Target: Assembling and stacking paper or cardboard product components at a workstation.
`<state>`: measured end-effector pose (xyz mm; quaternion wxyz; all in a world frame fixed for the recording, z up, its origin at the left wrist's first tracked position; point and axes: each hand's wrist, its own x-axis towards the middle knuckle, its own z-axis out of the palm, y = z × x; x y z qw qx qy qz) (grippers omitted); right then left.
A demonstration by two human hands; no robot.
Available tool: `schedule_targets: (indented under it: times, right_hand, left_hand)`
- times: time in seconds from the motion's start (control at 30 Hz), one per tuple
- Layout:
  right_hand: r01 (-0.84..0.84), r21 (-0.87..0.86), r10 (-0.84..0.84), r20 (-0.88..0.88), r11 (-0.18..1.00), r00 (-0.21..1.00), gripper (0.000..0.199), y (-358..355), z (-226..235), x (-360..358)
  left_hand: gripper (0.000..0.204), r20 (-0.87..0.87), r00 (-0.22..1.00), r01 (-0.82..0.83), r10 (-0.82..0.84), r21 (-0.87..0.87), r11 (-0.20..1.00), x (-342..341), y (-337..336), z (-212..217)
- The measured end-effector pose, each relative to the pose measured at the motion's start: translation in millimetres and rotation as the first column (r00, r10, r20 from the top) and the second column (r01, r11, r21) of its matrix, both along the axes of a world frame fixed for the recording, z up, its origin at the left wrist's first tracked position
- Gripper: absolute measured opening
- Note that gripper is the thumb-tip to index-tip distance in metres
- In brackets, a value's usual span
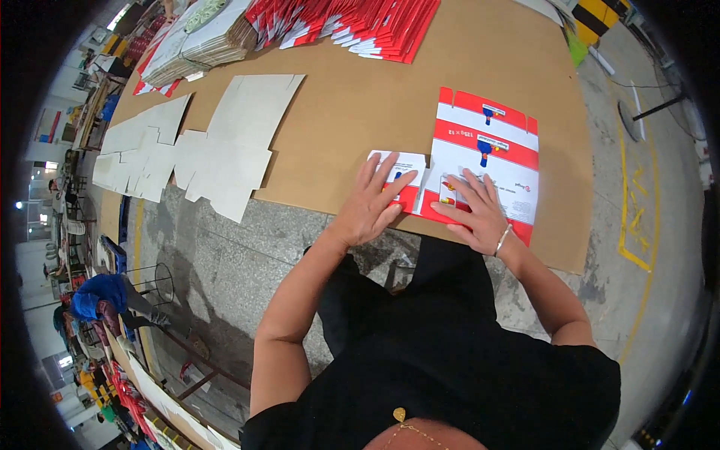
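A flat red and white printed carton blank (486, 161) lies on the brown cardboard-topped table (352, 112), close to its front edge. My left hand (369, 201) rests with fingers spread on the blank's smaller left panel, partly covering its print. On the lower part of the large panel lies my right hand (480, 212), fingers apart, a bracelet at its wrist. Neither hand grips anything. A slit shows between the two panels. What lies beneath my palms is hidden.
Unprinted-side-up carton blanks (231, 139) lie at the table's left, overhanging its edge. Behind them stands a tied stack of cardboard (202, 49), with a fanned pile of red and white cartons (375, 26) alongside. A person in blue (101, 294) bends over at far left. A stand fan (637, 118) is at right.
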<state>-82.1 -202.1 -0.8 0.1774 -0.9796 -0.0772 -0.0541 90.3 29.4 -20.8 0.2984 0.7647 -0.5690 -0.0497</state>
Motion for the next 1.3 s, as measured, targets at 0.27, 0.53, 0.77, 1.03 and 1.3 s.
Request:
schedule_targets:
  times: [0.27,0.53,0.77,1.03,1.3]
  right_hand:
    - [-0.021,-0.062,0.022,0.015,0.998,1.000,0.043,-4.9,-1.2,4.5]
    - [-0.013,-0.035,0.012,-0.030,0.999,0.999,0.039,0.2,-1.3,2.5]
    - [0.028,-0.055,-0.028,-0.013,0.998,1.000,0.036,5.9,-3.2,0.4]
    - [0.072,-0.041,-0.072,0.012,0.997,0.997,0.038,-0.6,-2.0,12.8]
    - [0.081,-0.018,-0.082,-0.024,0.997,0.996,0.055,5.1,-10.0,5.0]
  left_hand:
    - [0.054,0.249,0.968,-0.059,0.013,0.176,0.983,-10.8,-12.4,6.8]
    - [0.054,0.297,0.950,-0.172,0.096,0.240,0.956,-19.1,-15.5,4.5]
    - [0.055,0.278,0.949,-0.225,0.149,0.265,0.938,-28.8,-16.5,5.9]
    - [0.055,0.355,0.917,-0.276,0.182,0.235,0.932,-20.2,-26.6,5.0]
    - [0.066,0.424,0.850,-0.425,0.312,0.205,0.882,-38.3,-43.9,-25.6]
